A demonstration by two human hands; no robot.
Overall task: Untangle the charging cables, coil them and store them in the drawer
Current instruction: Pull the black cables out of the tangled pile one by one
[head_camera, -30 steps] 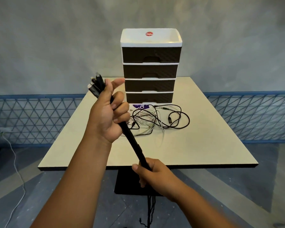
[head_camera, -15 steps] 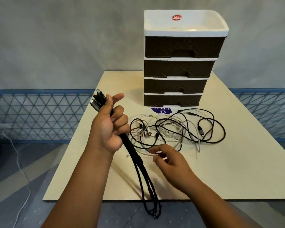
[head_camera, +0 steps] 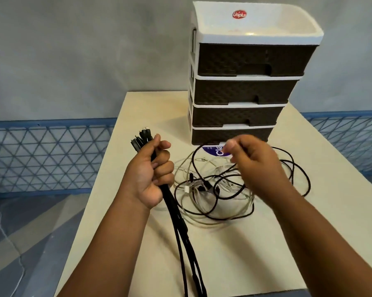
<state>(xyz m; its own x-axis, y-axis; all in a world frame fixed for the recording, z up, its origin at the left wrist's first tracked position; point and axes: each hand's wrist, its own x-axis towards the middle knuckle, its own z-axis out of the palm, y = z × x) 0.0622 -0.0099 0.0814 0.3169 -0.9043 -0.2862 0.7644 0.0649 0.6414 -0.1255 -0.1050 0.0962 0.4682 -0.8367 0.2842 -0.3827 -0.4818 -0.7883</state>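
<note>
Left hand fingers wrapped round folded black cable, left of drawer unit. Right hand over tangle before unit; fingers curled, grip unclear. Risk: yanking tightens knots; dangling loops snag bench edge.

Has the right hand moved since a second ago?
Yes. The right hand rose from the near table edge, forward toward the drawer unit, above the loose cables.

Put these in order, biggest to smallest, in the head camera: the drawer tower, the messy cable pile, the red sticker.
1. drawer tower
2. messy cable pile, lying flat and wide, so only roughly comparable with the tower
3. red sticker, clearly the smallest
</note>
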